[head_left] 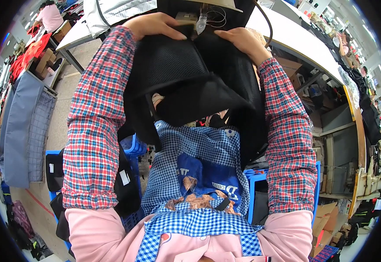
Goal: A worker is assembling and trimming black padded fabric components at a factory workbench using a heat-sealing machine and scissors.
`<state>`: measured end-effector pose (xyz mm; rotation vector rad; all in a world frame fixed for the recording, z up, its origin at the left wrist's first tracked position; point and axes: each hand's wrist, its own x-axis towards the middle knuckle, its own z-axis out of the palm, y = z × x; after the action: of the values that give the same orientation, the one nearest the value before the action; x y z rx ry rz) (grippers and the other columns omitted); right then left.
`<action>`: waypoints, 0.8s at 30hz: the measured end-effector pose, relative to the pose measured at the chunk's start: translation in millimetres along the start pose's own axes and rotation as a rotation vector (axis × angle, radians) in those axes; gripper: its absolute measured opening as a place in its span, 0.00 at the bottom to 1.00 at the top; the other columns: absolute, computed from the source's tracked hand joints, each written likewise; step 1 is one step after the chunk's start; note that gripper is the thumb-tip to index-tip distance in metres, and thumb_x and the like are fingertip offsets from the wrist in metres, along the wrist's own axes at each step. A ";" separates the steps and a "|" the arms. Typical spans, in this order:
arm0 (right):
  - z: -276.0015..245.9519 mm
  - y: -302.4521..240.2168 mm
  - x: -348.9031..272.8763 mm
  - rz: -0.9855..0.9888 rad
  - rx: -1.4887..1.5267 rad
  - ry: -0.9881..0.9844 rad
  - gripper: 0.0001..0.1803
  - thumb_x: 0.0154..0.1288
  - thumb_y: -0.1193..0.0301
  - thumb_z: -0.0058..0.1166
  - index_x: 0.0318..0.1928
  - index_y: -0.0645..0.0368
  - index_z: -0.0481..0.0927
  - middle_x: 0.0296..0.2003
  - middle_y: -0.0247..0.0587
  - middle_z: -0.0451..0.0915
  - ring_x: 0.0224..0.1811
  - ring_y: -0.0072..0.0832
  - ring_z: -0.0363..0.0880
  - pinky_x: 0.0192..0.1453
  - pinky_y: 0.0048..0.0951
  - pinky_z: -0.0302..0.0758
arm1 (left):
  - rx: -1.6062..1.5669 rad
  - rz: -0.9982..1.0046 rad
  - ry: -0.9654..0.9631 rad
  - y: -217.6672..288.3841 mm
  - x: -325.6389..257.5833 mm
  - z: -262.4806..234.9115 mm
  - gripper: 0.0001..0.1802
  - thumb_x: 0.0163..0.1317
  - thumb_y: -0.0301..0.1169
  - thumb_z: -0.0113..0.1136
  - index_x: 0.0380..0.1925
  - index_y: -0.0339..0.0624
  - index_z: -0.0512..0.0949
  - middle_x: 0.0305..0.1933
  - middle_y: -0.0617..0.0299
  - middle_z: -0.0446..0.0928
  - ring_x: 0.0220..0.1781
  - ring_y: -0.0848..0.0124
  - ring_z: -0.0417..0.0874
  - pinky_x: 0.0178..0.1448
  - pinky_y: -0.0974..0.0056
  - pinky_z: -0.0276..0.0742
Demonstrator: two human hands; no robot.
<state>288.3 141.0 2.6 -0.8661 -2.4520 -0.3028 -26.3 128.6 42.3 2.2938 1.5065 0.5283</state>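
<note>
A large piece of black mesh fabric [173, 65] hangs from the sewing machine [202, 22] toward my lap, its lower panels folded and loose. At its upper left edge my left hand [155, 27] grips the cloth, thumb on top and fingers partly hidden behind the fold. My right hand [245, 40] pinches the upper right part of the same fabric, its fingertips close to the machine's needle area. Both hands are raised and apart, one on each side of the needle area. A pale wire or thread loop [216, 16] shows beside the machine head.
Blue plastic crates [260, 177] flank my lap, the left one draped with black pieces [127, 179]. White worktables [297, 37] stand to the right and back left, where a silver-grey bundle [112, 13] lies. Cardboard boxes [325, 222] sit at lower right. A person [50, 16] is far left.
</note>
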 end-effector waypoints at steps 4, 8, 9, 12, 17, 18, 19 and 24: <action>-7.4 42.0 -45.7 -0.004 -0.255 -0.170 0.14 0.73 0.70 0.49 0.55 0.52 0.82 0.40 0.42 0.83 0.38 0.35 0.83 0.49 0.36 0.78 | -0.274 -0.027 -0.239 -12.8 -20.2 -25.9 0.35 0.51 0.49 0.77 0.52 0.35 0.82 0.45 0.51 0.84 0.49 0.62 0.85 0.62 0.66 0.77; -40.4 -55.0 -57.8 0.601 -0.032 -0.442 0.15 0.64 0.75 0.54 0.51 0.58 0.84 0.44 0.49 0.83 0.47 0.45 0.82 0.55 0.38 0.78 | -0.186 -0.233 -0.372 -10.4 -82.8 -9.6 0.32 0.50 0.46 0.76 0.47 0.31 0.83 0.39 0.55 0.86 0.38 0.67 0.87 0.47 0.68 0.81; -42.7 -69.4 -79.7 0.314 -0.136 -0.026 0.11 0.65 0.67 0.58 0.41 0.61 0.85 0.40 0.47 0.82 0.45 0.45 0.81 0.51 0.38 0.77 | -0.101 -0.223 -0.397 2.6 -92.1 -1.9 0.32 0.51 0.46 0.76 0.48 0.30 0.82 0.40 0.53 0.85 0.40 0.65 0.87 0.48 0.67 0.81; -49.3 -153.2 -93.6 0.104 0.531 -0.078 0.16 0.62 0.61 0.64 0.41 0.62 0.81 0.39 0.47 0.80 0.43 0.45 0.79 0.46 0.40 0.77 | 0.107 -0.157 -0.393 2.6 -125.2 31.2 0.37 0.50 0.49 0.75 0.51 0.29 0.81 0.49 0.47 0.83 0.53 0.58 0.83 0.58 0.63 0.76; 17.9 -217.5 -171.0 -0.114 0.217 -0.492 0.28 0.57 0.52 0.65 0.48 0.63 0.81 0.43 0.47 0.82 0.53 0.42 0.80 0.71 0.46 0.65 | 0.119 -0.283 -0.435 10.1 -132.0 68.9 0.47 0.48 0.52 0.76 0.60 0.28 0.74 0.56 0.42 0.80 0.59 0.54 0.81 0.62 0.61 0.75; 32.3 -217.0 -178.3 -0.073 0.225 -0.623 0.22 0.58 0.57 0.65 0.46 0.61 0.82 0.39 0.44 0.82 0.50 0.40 0.81 0.70 0.45 0.66 | 0.151 -0.256 -0.474 7.7 -136.9 76.2 0.46 0.48 0.51 0.76 0.59 0.27 0.75 0.56 0.41 0.80 0.59 0.53 0.81 0.63 0.59 0.75; 47.1 -211.6 -187.5 -0.066 0.260 -0.584 0.18 0.58 0.61 0.65 0.43 0.60 0.82 0.37 0.43 0.82 0.47 0.38 0.82 0.69 0.43 0.67 | 0.182 -0.228 -0.512 5.2 -142.0 83.9 0.45 0.48 0.51 0.76 0.58 0.27 0.75 0.56 0.40 0.79 0.59 0.52 0.81 0.63 0.57 0.75; 44.9 -193.4 -192.5 0.032 0.356 -0.533 0.10 0.60 0.67 0.60 0.39 0.60 0.82 0.34 0.44 0.82 0.44 0.42 0.82 0.53 0.39 0.78 | 0.644 0.052 -0.088 11.4 -198.5 143.9 0.35 0.58 0.52 0.67 0.53 0.33 0.75 0.55 0.44 0.77 0.64 0.49 0.75 0.66 0.49 0.69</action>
<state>274.8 -91.7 -146.2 -0.9087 -2.8374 0.4225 -20.4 -70.6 -101.0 2.7779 1.7615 -0.0729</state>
